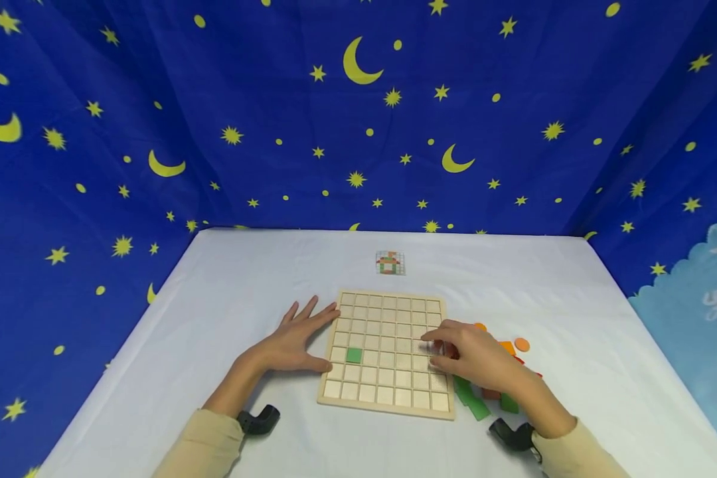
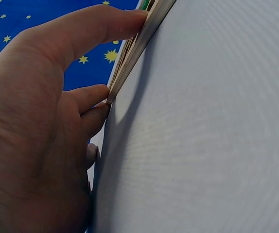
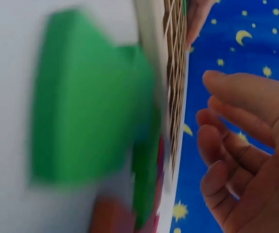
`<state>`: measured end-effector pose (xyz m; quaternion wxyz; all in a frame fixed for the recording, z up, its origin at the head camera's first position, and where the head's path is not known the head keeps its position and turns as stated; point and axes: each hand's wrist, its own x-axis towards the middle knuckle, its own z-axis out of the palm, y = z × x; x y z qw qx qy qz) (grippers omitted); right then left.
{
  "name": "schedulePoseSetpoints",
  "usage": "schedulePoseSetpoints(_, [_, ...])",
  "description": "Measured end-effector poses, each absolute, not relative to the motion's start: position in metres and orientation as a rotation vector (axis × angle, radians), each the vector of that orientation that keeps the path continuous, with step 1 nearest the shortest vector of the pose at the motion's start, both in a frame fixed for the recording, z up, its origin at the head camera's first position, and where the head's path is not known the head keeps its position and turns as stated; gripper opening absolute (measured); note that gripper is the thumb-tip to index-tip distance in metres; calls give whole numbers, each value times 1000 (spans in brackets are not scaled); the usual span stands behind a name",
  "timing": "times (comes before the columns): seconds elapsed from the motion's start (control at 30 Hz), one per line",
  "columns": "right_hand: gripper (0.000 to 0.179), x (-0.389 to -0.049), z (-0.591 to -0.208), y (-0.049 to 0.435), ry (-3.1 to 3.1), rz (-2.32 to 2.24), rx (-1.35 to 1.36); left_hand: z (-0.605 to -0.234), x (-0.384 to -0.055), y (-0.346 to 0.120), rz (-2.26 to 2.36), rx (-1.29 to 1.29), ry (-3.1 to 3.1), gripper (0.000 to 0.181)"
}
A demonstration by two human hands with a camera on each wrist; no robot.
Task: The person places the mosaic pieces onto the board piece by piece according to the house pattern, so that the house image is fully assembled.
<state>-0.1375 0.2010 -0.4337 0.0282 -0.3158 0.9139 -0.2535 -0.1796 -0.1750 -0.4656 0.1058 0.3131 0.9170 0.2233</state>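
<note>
A wooden grid board (image 1: 388, 406) lies on the white table with one green square tile (image 1: 354, 356) in a left-hand cell. My left hand (image 1: 293, 342) is spread along the board's left edge, its thumb (image 2: 125, 24) and fingertips touching the frame. Over the right side of the board hovers my right hand (image 1: 472, 352), fingers loosely bent. In the right wrist view, I see nothing between this thumb and the fingers. Partly hidden beneath that hand is a pile of coloured blocks, among them green blocks (image 1: 471, 398) and an orange round piece (image 1: 522, 344).
A small picture card (image 1: 390, 263) with a coloured block pattern lies behind the board. Black wrist devices (image 1: 259, 420) sit at both sleeves. Blue cloth (image 1: 358, 133) with moons and stars hangs around the table (image 1: 263, 265).
</note>
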Motion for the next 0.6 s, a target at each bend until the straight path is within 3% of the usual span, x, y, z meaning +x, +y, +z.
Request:
schedulePoseSetpoints(0.43, [27, -126, -441, 241, 2752, -859, -879, -467, -180, -176, 680, 932, 2711, 99])
schedulePoseSetpoints(0.6, [33, -121, -446, 249, 2692, -888, -927, -468, -180, -176, 672, 929, 2714, 99])
